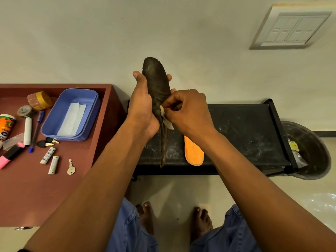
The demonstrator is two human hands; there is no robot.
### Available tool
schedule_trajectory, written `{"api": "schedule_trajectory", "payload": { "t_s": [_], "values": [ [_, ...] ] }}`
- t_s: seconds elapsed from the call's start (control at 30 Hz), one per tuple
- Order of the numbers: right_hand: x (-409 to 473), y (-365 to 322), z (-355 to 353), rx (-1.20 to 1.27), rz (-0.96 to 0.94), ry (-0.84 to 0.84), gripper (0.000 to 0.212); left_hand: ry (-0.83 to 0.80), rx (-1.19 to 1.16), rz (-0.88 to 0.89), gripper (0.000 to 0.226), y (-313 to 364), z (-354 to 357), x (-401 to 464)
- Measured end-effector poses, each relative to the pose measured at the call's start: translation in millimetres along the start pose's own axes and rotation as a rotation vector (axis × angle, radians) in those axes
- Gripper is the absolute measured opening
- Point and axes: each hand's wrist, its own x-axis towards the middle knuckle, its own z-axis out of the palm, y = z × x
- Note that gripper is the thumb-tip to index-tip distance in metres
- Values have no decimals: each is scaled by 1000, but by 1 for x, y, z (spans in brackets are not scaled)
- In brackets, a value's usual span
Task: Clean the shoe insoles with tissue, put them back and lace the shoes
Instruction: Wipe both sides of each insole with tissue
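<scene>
Left hand (pixel 143 104) wraps thumb and curled fingers round a dark, soiled shoe insole (pixel 157 91), held upright on edge above the black dusty table (pixel 245 131); right hand (pixel 187 110), fingers bunched, pinches a small crumpled white tissue (pixel 166 119) against the insole's right face. An orange foam insole (pixel 193 151) lies flat on that table, near its front edge. Left of the table, a blue plastic rectangular box (pixel 71 115) contains folded white tissue sheets (pixel 72 119); right of it, a dark round bin (pixel 309 151) holds crumpled scraps.
</scene>
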Motion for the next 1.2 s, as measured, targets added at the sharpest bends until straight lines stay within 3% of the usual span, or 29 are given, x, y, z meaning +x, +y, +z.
{"api": "schedule_trajectory", "payload": {
  "t_s": [0.13, 0.3, 0.53, 0.67, 0.97, 1.2],
  "values": [
    [0, -1, -1, 20, 22, 22, 11, -41, -27, -1, 88, 1, -2, 1],
    [-1, -11, -1, 216, 2, -25, 12, 15, -47, 22, 86, 4, -2, 1],
    [-2, -7, 5, -3, -7, 106, 10, 11, 2, -12, 87, -1, 0, 0],
    [2, -2, 6, -12, 37, 157, 10, -16, 17, -23, 90, -3, 1, 0],
    [6, -11, -3, 368, 54, 115, 12, 24, 1, -49, 89, -7, 6, -3],
    [10, 6, -3, 36, 113, 121, 12, 37, 72, 5, 74, -11, 12, -8]
  ]
}}
